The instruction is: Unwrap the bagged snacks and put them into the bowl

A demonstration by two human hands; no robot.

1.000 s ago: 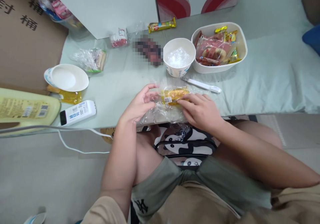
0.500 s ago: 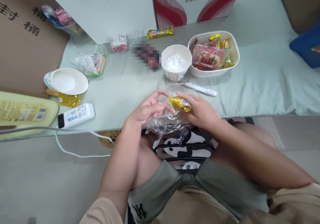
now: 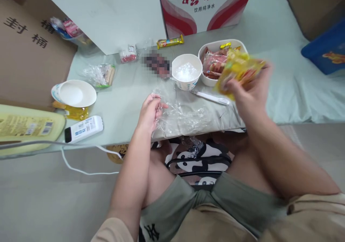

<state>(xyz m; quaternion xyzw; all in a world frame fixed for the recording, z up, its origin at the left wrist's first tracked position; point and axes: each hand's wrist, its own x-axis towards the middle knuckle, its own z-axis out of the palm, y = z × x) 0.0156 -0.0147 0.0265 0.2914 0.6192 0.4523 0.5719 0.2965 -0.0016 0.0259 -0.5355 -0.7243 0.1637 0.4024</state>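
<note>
My right hand (image 3: 252, 91) is closed round a yellow snack packet (image 3: 238, 71), slightly blurred, raised in front of the white snack tub (image 3: 207, 80) at the right. Inside the tub lie red and yellow wrapped snacks (image 3: 214, 62), partly hidden by the packet. My left hand (image 3: 151, 112) pinches the left end of a clear plastic wrapper (image 3: 180, 118) spread at the table's front edge. Behind the wrapper stands a paper bowl (image 3: 185, 85) with crumpled clear plastic (image 3: 185, 71) in it. A white-handled utility knife (image 3: 211, 97) rests in front of the bowl.
A yellow snack bar (image 3: 170, 42) lies before the white and red carton (image 3: 205, 12). On the left are a tilted paper bowl (image 3: 78, 94), a white handheld device (image 3: 84, 128), a yellow bottle (image 3: 29, 123) and a cable (image 3: 78, 168). A blue container (image 3: 327, 51) stands far right.
My right hand has moved right and up with the yellow packet, away from the clear wrapper. My left hand has shifted slightly left and now pinches the wrapper.
</note>
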